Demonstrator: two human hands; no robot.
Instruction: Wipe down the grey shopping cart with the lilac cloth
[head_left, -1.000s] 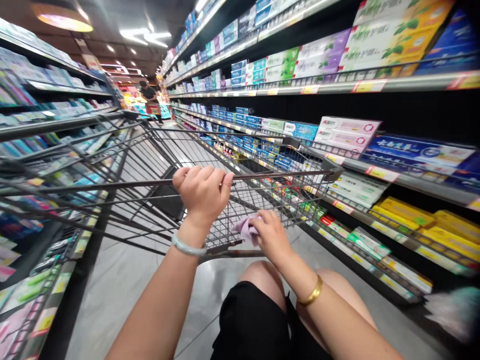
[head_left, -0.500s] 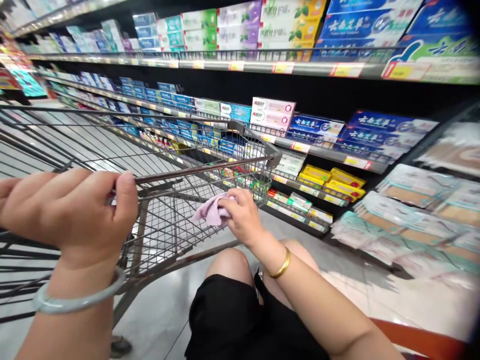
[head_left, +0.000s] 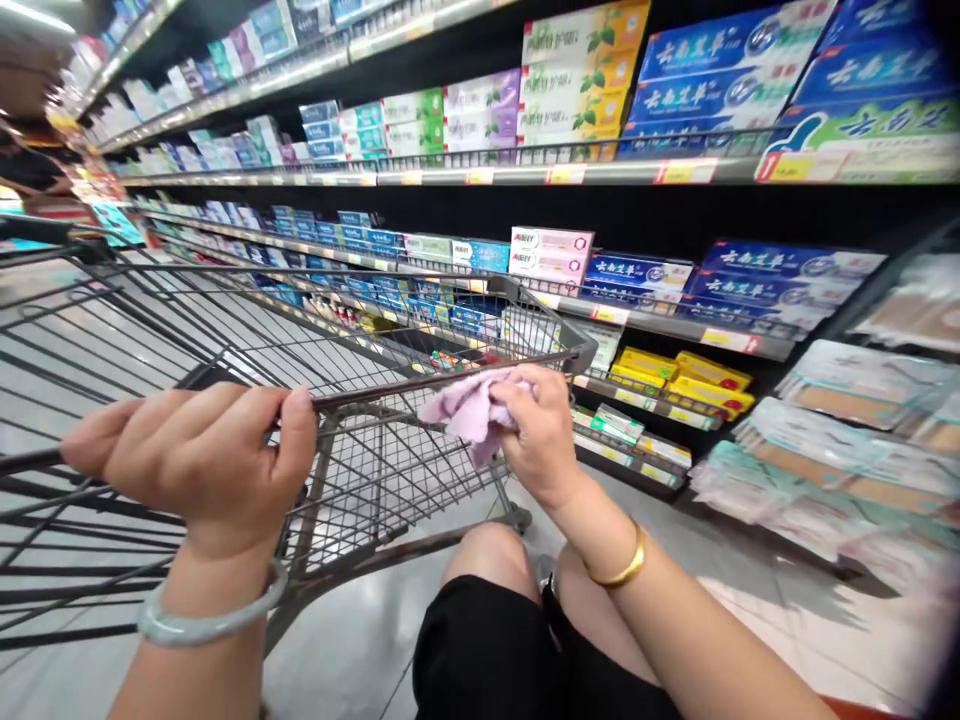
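My left hand [head_left: 214,460] is wrapped round the top rail of a metal shopping cart [head_left: 352,540], on the near side. A pale green bangle circles that wrist. Bunched in my right hand [head_left: 546,435] is a light purple cloth [head_left: 474,408], pressed against the cart's top rail toward its right end. The cloth hangs partly over the wire side, and it hides the stretch of rail beneath it. A gold bracelet [head_left: 626,560] sits on my right wrist.
Shelves with toothpaste boxes [head_left: 574,85] run along the far side of the cart. On the right hang several flat packages [head_left: 847,440]. My bent knees [head_left: 495,560] are close below the cart's side, above a tiled floor [head_left: 337,640].
My right hand has lifted the cloth from the cart's wire side up to its top rail. My left hand keeps its grip on the rail. The view has tilted upward and shifted left.
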